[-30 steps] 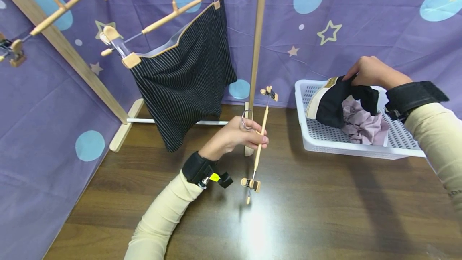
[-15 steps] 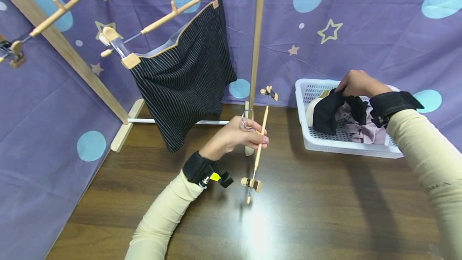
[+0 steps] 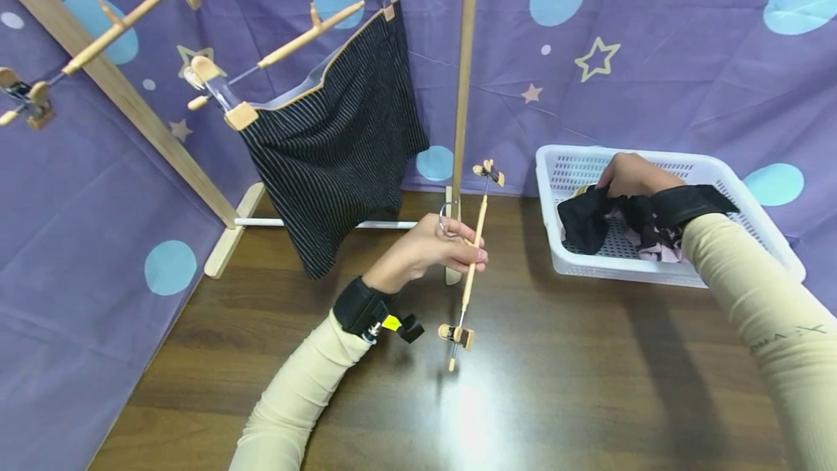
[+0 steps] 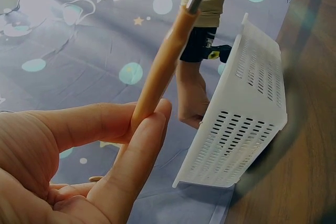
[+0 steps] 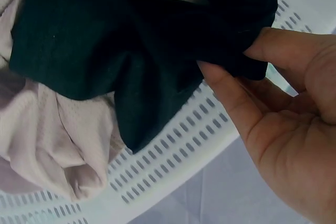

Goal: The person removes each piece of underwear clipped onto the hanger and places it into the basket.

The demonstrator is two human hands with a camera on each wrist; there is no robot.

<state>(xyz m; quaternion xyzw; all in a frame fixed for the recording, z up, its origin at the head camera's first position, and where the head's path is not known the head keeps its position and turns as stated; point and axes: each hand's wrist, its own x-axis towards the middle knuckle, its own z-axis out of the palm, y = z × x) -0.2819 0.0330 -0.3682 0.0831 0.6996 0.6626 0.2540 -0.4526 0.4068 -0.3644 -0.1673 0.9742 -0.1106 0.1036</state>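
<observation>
My left hand pinches the wooden bar of a clip hanger between thumb and fingers, above the table. The hanger has a clip at each end, both with nothing in them, and a metal hook loops over the hand. In the right wrist view, my right hand pinches a fold of a black cloth garment between thumb and fingers. That garment lies inside a white perforated basket, partly hidden by the hand in the head view. A pale pink cloth is beside it in the basket.
A dark striped garment hangs from a clip hanger on the left. Farther left hangs another clip hanger. A wooden post rises behind my left hand, with a white rod low across the frame. Behind is a purple curtain.
My right hand has moved left and down into the basket, lowering the black garment; its white and gold part is now mostly hidden. My left hand keeps the hanger in nearly the same place.
</observation>
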